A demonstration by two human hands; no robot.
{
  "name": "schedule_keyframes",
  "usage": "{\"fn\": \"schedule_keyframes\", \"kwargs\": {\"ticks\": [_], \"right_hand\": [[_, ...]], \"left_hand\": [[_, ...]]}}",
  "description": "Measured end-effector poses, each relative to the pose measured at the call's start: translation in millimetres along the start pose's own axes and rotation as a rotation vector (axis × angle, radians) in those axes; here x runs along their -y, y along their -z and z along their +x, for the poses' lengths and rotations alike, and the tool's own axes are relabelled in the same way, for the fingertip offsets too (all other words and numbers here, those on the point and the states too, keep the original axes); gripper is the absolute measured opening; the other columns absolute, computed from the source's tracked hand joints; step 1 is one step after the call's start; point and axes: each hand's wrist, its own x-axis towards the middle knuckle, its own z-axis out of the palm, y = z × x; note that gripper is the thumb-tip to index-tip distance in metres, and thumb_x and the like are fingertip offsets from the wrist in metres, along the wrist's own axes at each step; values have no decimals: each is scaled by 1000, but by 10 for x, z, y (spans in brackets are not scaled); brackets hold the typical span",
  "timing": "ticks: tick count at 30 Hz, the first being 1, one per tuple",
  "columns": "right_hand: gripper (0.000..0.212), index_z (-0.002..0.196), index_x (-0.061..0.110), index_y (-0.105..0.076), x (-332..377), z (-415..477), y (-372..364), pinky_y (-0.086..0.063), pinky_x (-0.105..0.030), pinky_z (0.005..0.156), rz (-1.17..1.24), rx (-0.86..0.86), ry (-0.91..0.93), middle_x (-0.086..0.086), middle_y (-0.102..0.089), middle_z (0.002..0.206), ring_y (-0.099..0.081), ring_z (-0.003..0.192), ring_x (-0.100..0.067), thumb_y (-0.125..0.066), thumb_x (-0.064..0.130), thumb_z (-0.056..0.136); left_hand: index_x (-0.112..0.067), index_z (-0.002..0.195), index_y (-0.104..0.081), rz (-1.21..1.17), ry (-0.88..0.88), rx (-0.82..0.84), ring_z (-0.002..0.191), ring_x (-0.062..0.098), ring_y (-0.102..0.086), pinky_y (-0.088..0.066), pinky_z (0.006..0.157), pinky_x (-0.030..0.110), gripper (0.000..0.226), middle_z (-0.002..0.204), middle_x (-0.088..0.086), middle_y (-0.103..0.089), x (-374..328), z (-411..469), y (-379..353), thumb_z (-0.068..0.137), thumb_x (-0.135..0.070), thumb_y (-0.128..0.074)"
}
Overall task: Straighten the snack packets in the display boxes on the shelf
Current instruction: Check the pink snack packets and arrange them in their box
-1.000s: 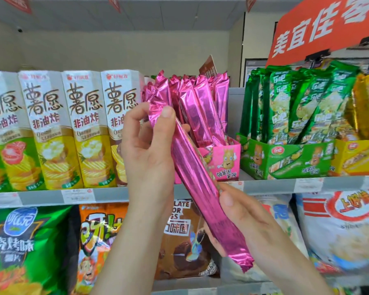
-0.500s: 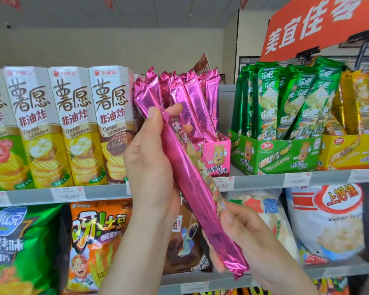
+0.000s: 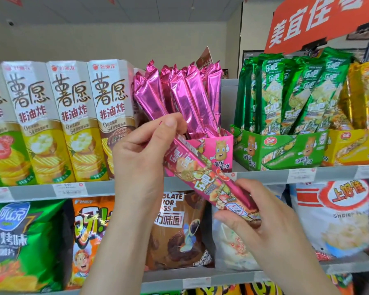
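A shop aisle: a grey shelf point(image 3: 262, 177) carries tall cartons point(image 3: 111, 116) at left, a pink box point(image 3: 221, 150) in the middle and a green box point(image 3: 285, 152) to its right. Both hands hold one pink packet point(image 3: 202, 173) in front of the pink box, slanting from upper left to lower right, printed face toward the camera. The left hand point(image 3: 141, 158) pinches its upper part between thumb and curled fingers; the right hand point(image 3: 271, 226) grips the lower end. Other packets point(image 3: 192, 99) lean in the box, plain backs showing. The step looks like facing this packet — next it needs standing upright and slipping bottom first into the box. Room is tight: the cartons sit close on the left and the leaning packets crowd the box.
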Motion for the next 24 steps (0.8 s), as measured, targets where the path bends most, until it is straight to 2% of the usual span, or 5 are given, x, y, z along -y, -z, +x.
{"fn": "schedule_keyframes", "kwargs": {"ticks": [4, 8, 12, 18, 24], "right_hand": [[52, 115, 44, -40, 24, -22, -27, -46, -18, 61, -51, -81, 28, 28, -54, 90, -53, 89, -4, -42, 79, 76], [48, 114, 51, -42, -40, -48, -42, -49, -20, 68, 61, -84, -24, 29, -57, 103, -56, 94, 2, -49, 77, 75], [48, 111, 54, -56, -83, -42, 39, -54, -32, 61, 437, 127, -93, 15, -69, 95, -67, 77, -10, -53, 81, 71], [52, 113, 42, -68, -114, -66, 125, -51, -18, 62, 809, 220, -119, -1, -71, 88, -65, 64, -11, -69, 71, 69], [59, 114, 38, -68, -111, -43, 86, -47, -24, 54, 1029, 191, -161, -8, -71, 84, -56, 54, -13, -68, 74, 68]], "left_hand": [[-19, 91, -79, 110, -76, -15, 86, 18, -69, -54, 82, 62, 26, 88, -3, -76, -11, -33, 5, 81, -39, -66], [-28, 86, -80, 134, -138, 49, 86, 19, -65, -52, 78, 63, 20, 88, -6, -74, -22, -64, -7, 85, -41, -64], [-18, 87, -79, 8, -112, 5, 84, 26, -60, -47, 77, 58, 23, 87, 0, -72, -43, 1, 5, 86, -37, -66], [1, 104, -69, -176, -10, -43, 82, 28, -57, -46, 78, 55, 41, 87, 8, -67, -65, 44, -99, 83, -33, -67], [-19, 132, -52, -333, 66, 124, 89, 21, -63, -51, 76, 31, 49, 99, 6, -65, -97, 43, -227, 86, -13, -64]]}}
